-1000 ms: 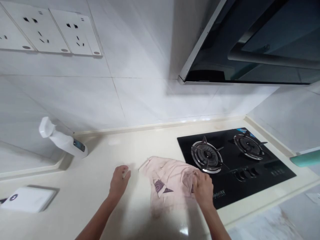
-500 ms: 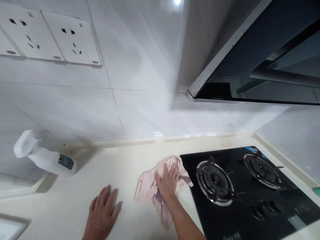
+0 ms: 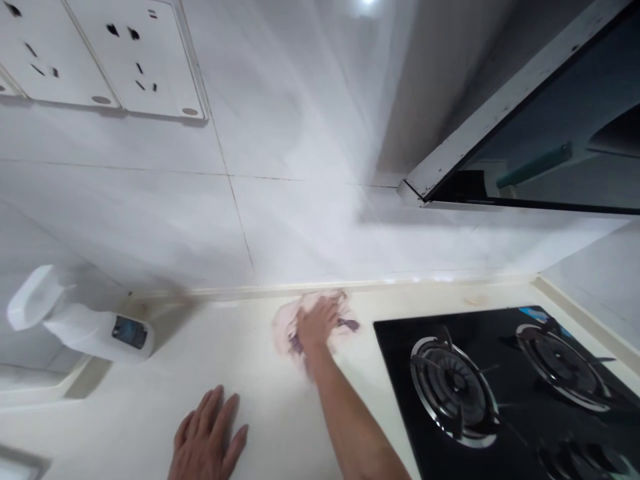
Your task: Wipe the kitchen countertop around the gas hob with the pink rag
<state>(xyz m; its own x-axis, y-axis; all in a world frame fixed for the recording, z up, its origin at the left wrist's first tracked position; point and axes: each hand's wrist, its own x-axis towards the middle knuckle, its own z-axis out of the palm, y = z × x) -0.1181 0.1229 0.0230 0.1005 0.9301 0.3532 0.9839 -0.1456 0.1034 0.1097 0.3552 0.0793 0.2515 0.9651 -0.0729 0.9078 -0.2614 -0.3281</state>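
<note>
My right hand (image 3: 316, 323) presses a pale pink cloth (image 3: 285, 323) with dark purple patches against the cream countertop (image 3: 240, 360). The fingers bend over the cloth and hold it, close to the low ledge at the wall. Motion smears the cloth and its edges. Lower down, my left hand (image 3: 207, 437) rests on the countertop with its fingers apart and nothing in it.
A white spray bottle (image 3: 103, 330) stands at the left by the wall. To the right lies a black gas stove (image 3: 400, 373) with two burners. A range hood (image 3: 540, 120) juts out above it. Wall sockets (image 3: 145, 60) sit at upper left.
My right hand has slid the cloth away from the stove, up and slightly left toward the wall ledge. The left hand stays almost in place. The view has shifted a little.
</note>
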